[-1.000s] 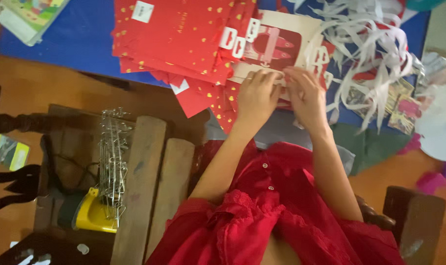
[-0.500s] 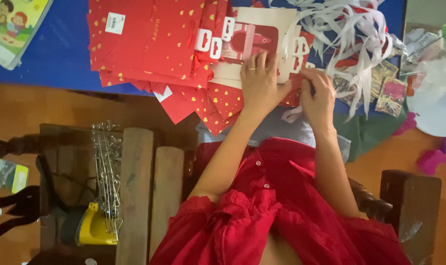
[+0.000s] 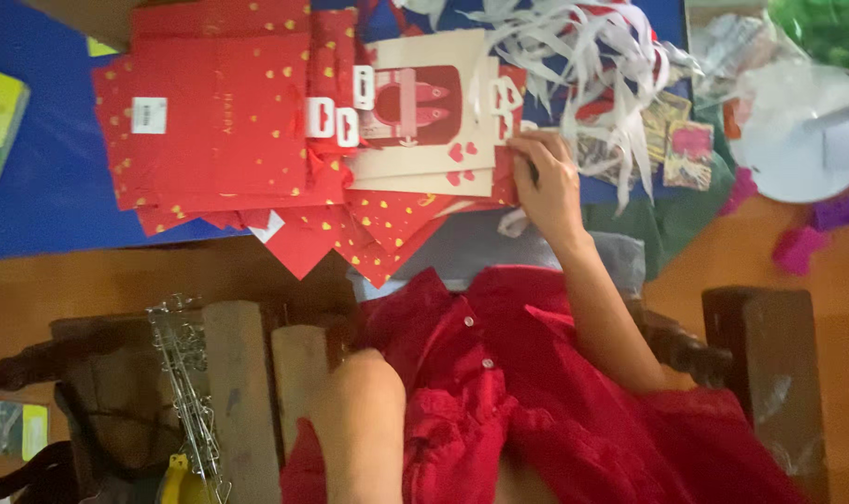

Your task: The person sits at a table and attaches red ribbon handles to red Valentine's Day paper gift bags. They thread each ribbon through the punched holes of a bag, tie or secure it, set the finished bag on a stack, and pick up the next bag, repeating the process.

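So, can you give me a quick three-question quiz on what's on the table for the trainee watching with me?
1. True or false: the right hand rests in the person's lap.
2. Which thing does the right hand touch? A: the right edge of the cream card. B: a green book. C: a yellow tool.
3. Fill in: the red sheets with gold spots lie on a ___ cloth.

Key: 1 false, it is up on the table. 2 A. 3 blue.
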